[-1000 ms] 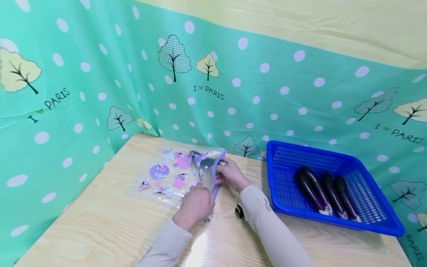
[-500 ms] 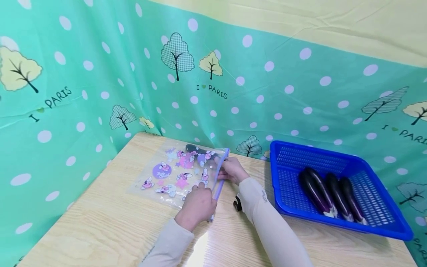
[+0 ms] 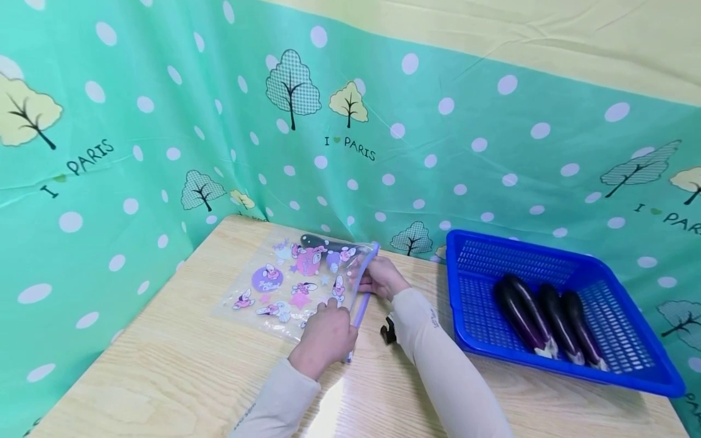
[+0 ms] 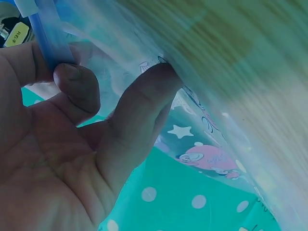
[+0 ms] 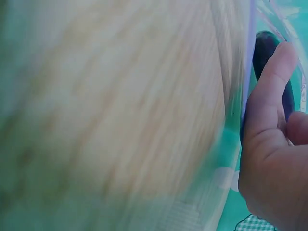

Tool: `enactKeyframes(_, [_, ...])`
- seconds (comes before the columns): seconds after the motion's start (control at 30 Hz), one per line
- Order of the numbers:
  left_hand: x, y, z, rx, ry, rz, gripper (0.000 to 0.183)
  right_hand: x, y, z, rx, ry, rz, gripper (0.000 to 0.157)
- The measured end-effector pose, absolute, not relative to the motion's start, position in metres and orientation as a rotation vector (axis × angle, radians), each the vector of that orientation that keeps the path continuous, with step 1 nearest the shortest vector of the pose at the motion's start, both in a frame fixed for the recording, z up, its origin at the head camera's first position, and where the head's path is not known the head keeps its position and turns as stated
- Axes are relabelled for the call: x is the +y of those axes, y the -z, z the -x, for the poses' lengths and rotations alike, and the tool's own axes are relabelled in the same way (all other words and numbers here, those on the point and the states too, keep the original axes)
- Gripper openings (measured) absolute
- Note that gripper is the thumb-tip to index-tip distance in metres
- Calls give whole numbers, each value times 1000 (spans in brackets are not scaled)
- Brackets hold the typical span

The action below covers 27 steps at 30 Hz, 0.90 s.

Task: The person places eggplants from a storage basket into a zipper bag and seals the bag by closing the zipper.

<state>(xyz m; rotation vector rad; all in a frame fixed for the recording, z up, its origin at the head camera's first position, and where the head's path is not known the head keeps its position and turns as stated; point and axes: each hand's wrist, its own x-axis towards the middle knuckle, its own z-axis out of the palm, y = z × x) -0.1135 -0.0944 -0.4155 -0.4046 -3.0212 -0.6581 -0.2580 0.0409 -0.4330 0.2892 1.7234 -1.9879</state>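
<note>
A clear zip bag [image 3: 314, 286] printed with pink and purple cartoon figures lies on the table, its purple-edged mouth [image 3: 361, 307] facing right. Inside it, along the far side, one dark eggplant [image 3: 331, 245] shows through the plastic. My left hand [image 3: 325, 336] grips the near part of the bag's mouth; in the left wrist view, its fingers bend around the blue zip strip [image 4: 52, 36]. The fingers of my right hand [image 3: 383, 278] reach into the opening, loosely extended near the eggplant's right end. In the right wrist view, a finger overlaps the eggplant [image 5: 264, 50].
A blue plastic basket [image 3: 457, 316] stands to the right, with several eggplants [image 3: 555, 319] side by side in it. A small black object [image 3: 388, 331] shows beside my right wrist. The wooden table [image 3: 164, 347] meets a green dotted cloth [image 3: 263, 152] at the back and left.
The eggplant inside the bag has swung to lie along the far side, and my right fingers have come apart from it. The left hand keeps hold of the bag's mouth.
</note>
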Motion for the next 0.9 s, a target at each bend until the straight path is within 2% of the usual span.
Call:
enactKeyframes(0.1, [-94,415,113,-3032,659,401,19,42,433,257,1724,1966,-269,12])
enactKeyframes(0.33, [-94,415,114,-3024,642,394,20,48,430,253,1762,1863,-196,20])
enactKeyframes(0.6, [-91,415,114,-3031,622,385,21,59,429,245,1793,1822,-236,10])
enactKeyframes(0.9, [-90,416,113,-3024,538,421,31,57,417,210,2173,1597,-135,22])
